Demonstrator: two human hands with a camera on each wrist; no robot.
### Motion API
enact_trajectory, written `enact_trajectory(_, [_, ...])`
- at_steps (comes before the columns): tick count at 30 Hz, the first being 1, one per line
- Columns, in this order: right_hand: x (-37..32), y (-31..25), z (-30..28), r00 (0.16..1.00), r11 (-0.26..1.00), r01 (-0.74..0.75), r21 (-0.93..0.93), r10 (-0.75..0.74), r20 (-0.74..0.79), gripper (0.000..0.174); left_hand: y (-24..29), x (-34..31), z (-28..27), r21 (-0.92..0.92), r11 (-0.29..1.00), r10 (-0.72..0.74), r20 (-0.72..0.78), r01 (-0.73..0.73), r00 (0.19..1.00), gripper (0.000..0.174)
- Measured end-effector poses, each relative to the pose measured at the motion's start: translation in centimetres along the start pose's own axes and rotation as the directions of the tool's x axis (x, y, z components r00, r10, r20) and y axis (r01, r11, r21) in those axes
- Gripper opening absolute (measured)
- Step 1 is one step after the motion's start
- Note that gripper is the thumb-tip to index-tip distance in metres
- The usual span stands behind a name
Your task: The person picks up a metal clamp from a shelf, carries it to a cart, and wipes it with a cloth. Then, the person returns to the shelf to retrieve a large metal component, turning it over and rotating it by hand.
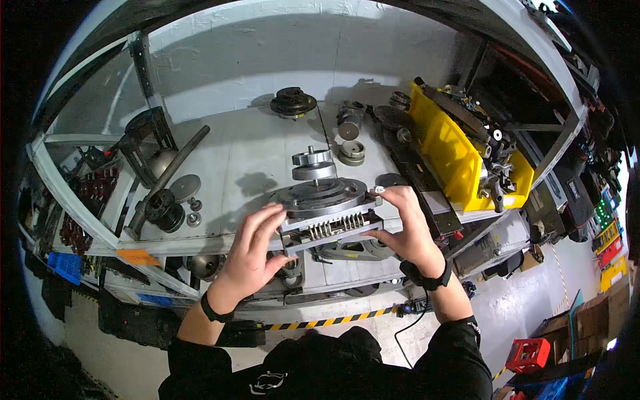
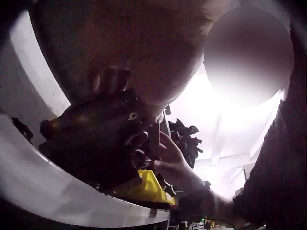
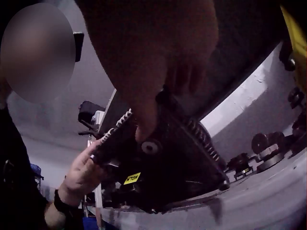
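While your left hand [image 1: 257, 248] and right hand [image 1: 408, 225] curl their fingers round either end of the grey metal disc-and-spring assembly [image 1: 325, 212], centre frame at the front edge of the white shelf [image 1: 227, 167], keep it level (fingertips off the coils).

A bare stretch of surface [image 1: 227, 157] is left behind and left of the spring assembly [image 1: 327, 227]; passage is blocked rightward by the yellow bin [image 1: 447, 150] and straight behind by stacked discs [image 1: 313, 172].
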State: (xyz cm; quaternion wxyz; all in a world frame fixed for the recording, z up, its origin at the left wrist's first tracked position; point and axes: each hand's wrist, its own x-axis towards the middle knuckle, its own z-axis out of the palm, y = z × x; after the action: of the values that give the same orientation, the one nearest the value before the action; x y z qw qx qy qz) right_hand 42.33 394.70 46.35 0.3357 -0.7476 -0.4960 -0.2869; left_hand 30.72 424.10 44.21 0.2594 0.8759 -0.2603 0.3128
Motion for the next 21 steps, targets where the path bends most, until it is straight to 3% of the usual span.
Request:
enact_trajectory(6, [-1.0,-0.9,0.2,0.998,0.998,-0.059,0.005,0.059,0.037,0.078,-0.8,-0.8,-0.1,-0.077,0.997,-0.001,0.001,0.001,1.0,0.077])
enact_trajectory(14, [-2.2,-1.4,0.5,0.999,0.999,-0.029,-0.045,0.03,0.032,0.081,-1.9,-1.7,0.5,-0.097,0.993,0.063,-0.026,-0.065,0.998,0.071])
enact_trajectory(21, [-2.3,-2.0,0.9,0.999,0.997,-0.042,-0.06,0.041,-0.02,0.07,-2.2,-2.2,0.8,-0.135,0.991,0.023,-0.034,-0.028,0.999,0.068])
